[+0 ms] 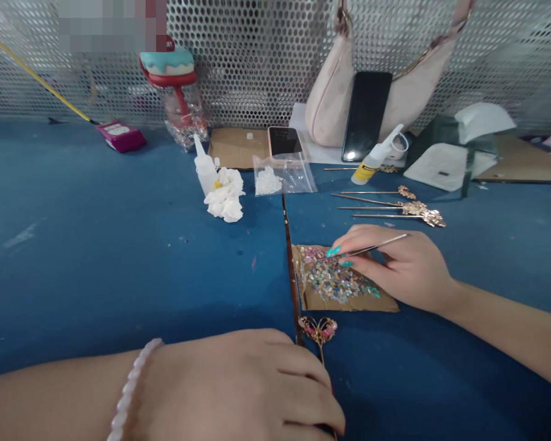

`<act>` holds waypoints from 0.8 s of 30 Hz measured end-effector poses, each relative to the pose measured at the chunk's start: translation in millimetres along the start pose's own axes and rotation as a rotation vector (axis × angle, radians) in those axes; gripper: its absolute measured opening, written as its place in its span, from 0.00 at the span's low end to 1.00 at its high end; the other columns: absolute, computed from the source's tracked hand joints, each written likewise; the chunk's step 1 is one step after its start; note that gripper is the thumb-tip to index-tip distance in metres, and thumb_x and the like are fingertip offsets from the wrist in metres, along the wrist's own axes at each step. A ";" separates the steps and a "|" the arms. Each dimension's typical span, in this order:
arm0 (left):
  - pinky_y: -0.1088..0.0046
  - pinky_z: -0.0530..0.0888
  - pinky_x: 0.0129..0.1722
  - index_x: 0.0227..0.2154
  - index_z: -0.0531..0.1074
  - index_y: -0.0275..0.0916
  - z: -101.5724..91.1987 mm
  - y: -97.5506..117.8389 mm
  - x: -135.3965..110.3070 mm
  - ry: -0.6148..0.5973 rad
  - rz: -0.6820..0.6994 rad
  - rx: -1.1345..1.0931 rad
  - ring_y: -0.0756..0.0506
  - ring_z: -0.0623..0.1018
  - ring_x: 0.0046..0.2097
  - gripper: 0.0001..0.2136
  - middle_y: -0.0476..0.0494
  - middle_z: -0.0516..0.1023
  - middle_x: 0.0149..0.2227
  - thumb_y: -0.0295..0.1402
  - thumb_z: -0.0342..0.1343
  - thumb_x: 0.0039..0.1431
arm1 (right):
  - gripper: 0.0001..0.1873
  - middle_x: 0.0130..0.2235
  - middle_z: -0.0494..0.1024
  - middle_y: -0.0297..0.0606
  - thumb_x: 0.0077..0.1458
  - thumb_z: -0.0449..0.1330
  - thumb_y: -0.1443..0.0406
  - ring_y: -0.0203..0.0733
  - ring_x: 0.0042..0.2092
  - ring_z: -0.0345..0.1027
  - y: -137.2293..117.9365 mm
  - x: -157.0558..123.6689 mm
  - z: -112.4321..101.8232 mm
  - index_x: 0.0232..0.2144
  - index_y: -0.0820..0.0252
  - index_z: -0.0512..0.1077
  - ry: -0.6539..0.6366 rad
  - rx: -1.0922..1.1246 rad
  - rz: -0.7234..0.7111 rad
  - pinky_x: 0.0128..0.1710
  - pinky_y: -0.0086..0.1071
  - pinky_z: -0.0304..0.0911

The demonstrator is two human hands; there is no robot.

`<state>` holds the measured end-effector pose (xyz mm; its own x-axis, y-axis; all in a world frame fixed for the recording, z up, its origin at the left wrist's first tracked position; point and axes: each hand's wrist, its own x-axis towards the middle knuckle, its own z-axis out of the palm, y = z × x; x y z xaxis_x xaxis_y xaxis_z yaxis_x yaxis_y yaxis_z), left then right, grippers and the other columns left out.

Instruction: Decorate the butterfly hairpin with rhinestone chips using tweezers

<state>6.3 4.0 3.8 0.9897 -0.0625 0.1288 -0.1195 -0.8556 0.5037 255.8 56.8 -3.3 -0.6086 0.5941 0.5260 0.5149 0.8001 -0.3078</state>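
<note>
At the bottom, my left hand [239, 386], with a pale beaded bracelet [131, 389] at the wrist, is closed around the stem of a hairpin; its thumb and fingertips are hidden. The hairpin's gold butterfly head [319, 331], set with pink pieces, sticks out beyond the knuckles. My right hand [404, 269] pinches metal tweezers [379, 245]. Their tips reach down to the pink end of a pile of small shiny stones [340, 282], and the fingers partly cover it. Under the stones lies a piece of brown cardboard [371, 303].
Several gold hairpins [376, 208] lie behind my right hand. Farther back are a yellow-labelled glue bottle [366, 171], a white nozzle bottle [206, 174], crumpled tissue [227, 196], a bag of white beads [269, 180], phones [367, 113], a handbag [326, 92] and a lidded clear cup [179, 104].
</note>
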 end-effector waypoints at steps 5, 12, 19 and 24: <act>0.75 0.67 0.55 0.46 0.70 0.33 1.2 0.3 -0.1 0.015 -0.010 0.007 0.48 0.67 0.53 0.11 0.49 0.72 0.51 0.31 0.47 0.67 | 0.09 0.32 0.80 0.30 0.59 0.55 0.71 0.39 0.34 0.76 0.9 -1.6 1.3 0.35 0.49 0.69 0.010 0.017 -0.007 0.28 0.31 0.72; 0.74 0.67 0.55 0.45 0.70 0.33 1.7 0.4 -0.3 0.029 -0.010 0.010 0.48 0.67 0.53 0.12 0.48 0.72 0.51 0.31 0.45 0.67 | 0.09 0.32 0.80 0.29 0.58 0.58 0.71 0.39 0.35 0.76 2.2 -2.8 2.7 0.35 0.49 0.70 0.030 0.018 -0.064 0.37 0.34 0.74; 0.73 0.67 0.55 0.46 0.70 0.32 3.4 -0.8 -0.6 0.020 -0.012 0.008 0.47 0.67 0.53 0.12 0.47 0.72 0.51 0.31 0.45 0.67 | 0.08 0.32 0.81 0.32 0.57 0.58 0.73 0.37 0.35 0.76 -2.2 -0.4 0.9 0.34 0.53 0.70 0.033 0.014 -0.110 0.37 0.31 0.73; 0.74 0.67 0.56 0.47 0.70 0.33 1.0 -2.3 -0.1 0.008 -0.005 0.012 0.47 0.67 0.54 0.12 0.48 0.72 0.52 0.31 0.46 0.67 | 0.08 0.31 0.80 0.34 0.57 0.58 0.73 0.37 0.34 0.76 -1.3 0.2 0.9 0.34 0.55 0.70 0.038 0.024 -0.122 0.37 0.30 0.73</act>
<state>6.6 5.4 1.7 0.9897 -0.0538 0.1328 -0.1132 -0.8618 0.4944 254.5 56.0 -3.5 -0.6425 0.4891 0.5899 0.4236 0.8682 -0.2585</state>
